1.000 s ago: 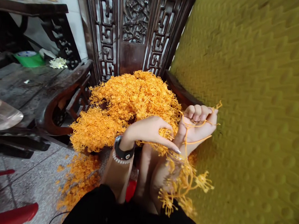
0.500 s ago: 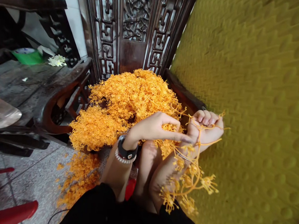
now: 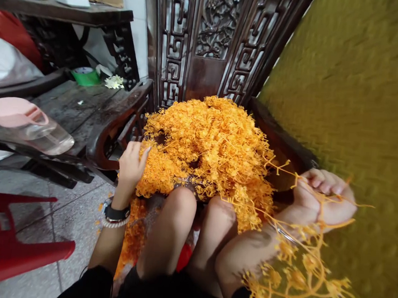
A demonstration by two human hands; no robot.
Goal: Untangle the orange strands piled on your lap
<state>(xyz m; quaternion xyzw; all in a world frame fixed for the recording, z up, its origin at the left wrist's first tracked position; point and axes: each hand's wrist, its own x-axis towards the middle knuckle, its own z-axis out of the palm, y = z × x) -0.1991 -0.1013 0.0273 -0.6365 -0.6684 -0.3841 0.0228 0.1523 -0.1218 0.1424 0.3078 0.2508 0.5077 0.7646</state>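
Observation:
My right hand (image 3: 324,197), on the right above my forearm, is closed around a branching orange plastic flower stem (image 3: 312,282). Its branches hang below the wrist, and thin ends stick out on both sides of the fist. At the left edge of a heap of small orange plastic flower pieces (image 3: 164,171), my left hand (image 3: 131,165) has its thumb apart from the fingers, and I see nothing in it. Behind lies a taller mound of orange plastic flower stems (image 3: 213,132), resting on a dark wooden chair (image 3: 101,138).
Left of the chair, a dark wooden bench (image 3: 63,100) bears a pink-lidded clear bottle (image 3: 35,123), a green tape roll (image 3: 85,76) and pale flowers (image 3: 114,82). A red stool (image 3: 21,246) stands at lower left. A yellow-green textured panel (image 3: 366,110) closes off the right side.
My left hand has left the stem by my right hand and moved left to the heap's edge. My right hand keeps its grip on the stem. The view has swung left.

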